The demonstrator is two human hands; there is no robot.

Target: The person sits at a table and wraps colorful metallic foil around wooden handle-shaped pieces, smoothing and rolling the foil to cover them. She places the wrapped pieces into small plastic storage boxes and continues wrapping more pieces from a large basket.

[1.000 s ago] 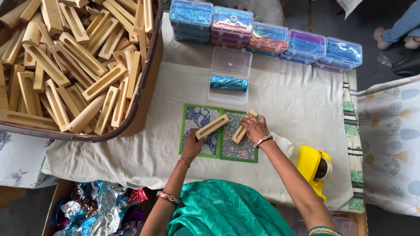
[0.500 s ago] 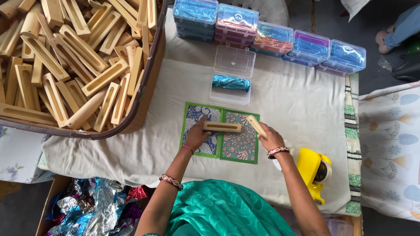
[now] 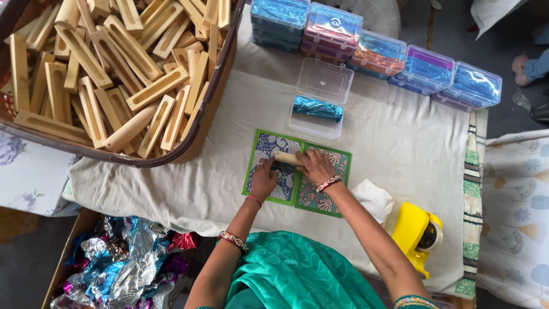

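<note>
A pale wooden piece (image 3: pixel 286 158) lies across two green-bordered patterned sheets (image 3: pixel 270 144) on a cloth-covered table (image 3: pixel 400 143). My right hand (image 3: pixel 314 167) presses on the right end of the wooden piece, covering it. My left hand (image 3: pixel 265 178) rests flat on the left, blue-patterned sheet just below the piece, fingertips at its left end. Beyond the sheets stands an open clear plastic box (image 3: pixel 320 97) with a blue foil-wrapped roll (image 3: pixel 318 108) in it.
A large basket (image 3: pixel 206 123) full of slotted wooden pieces fills the upper left. A row of closed plastic boxes (image 3: pixel 372 48) with coloured contents lines the far edge. A yellow tape dispenser (image 3: pixel 416 233) and white cloth (image 3: pixel 373 198) lie at right. Crumpled foil scraps (image 3: pixel 123 263) fill a box at lower left.
Two wooden pieces held apart, one per hand, have come together into one piece lying across the sheets. Both hands have lowered onto it.
</note>
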